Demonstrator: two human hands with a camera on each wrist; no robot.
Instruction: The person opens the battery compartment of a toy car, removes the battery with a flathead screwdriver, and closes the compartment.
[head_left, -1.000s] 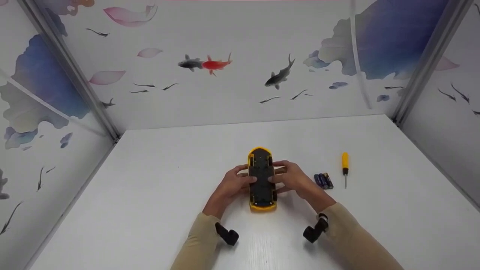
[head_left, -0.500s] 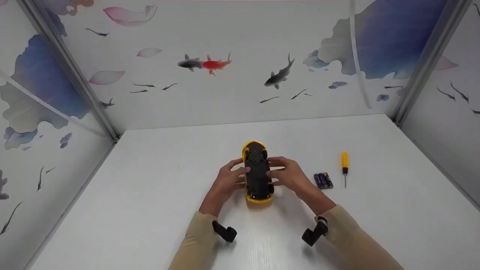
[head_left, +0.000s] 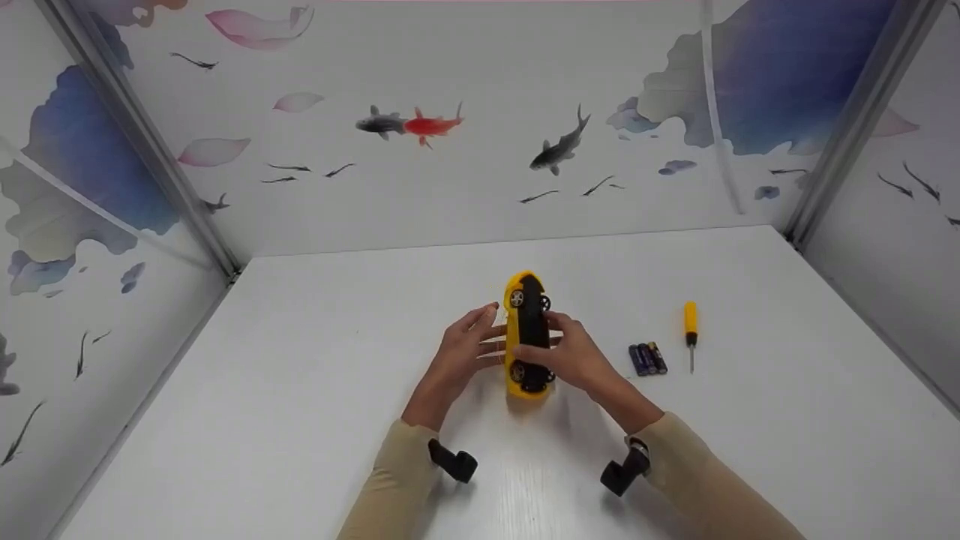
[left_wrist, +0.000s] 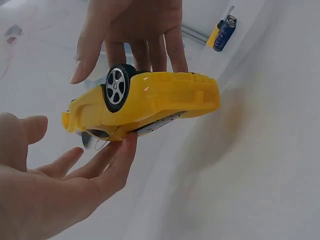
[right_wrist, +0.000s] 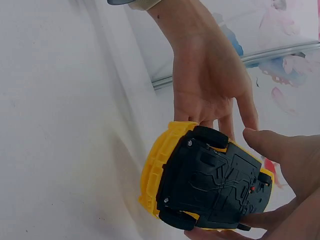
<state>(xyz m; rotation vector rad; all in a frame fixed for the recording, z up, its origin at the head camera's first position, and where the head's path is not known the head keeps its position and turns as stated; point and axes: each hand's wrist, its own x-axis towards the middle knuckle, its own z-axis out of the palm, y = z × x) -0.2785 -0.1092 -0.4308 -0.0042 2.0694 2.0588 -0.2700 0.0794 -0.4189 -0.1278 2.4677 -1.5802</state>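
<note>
A yellow toy car (head_left: 532, 319) with a black underside is held on its side above the table, its underside facing right in the head view. My right hand (head_left: 581, 356) grips it, thumb across the near wheel side and fingers on the far side. My left hand (head_left: 457, 352) has its fingers spread, their tips touching the car's yellow body, with the thumb lifted away. In the left wrist view a silver-spoked wheel (left_wrist: 117, 87) shows. Screws and a small red spot show on the black underside (right_wrist: 210, 180) in the right wrist view.
On the white table (head_left: 300, 375), to the right, several dark blue batteries (head_left: 647, 359) lie side by side. Farther right lies a yellow-handled screwdriver (head_left: 691, 330), its tip toward me. Printed wall panels (head_left: 480, 195) stand at the back and sides.
The car has risen slightly and rolled so its underside turns to the right and a yellow side shows. My left thumb has come off it; my right thumb has moved across it.
</note>
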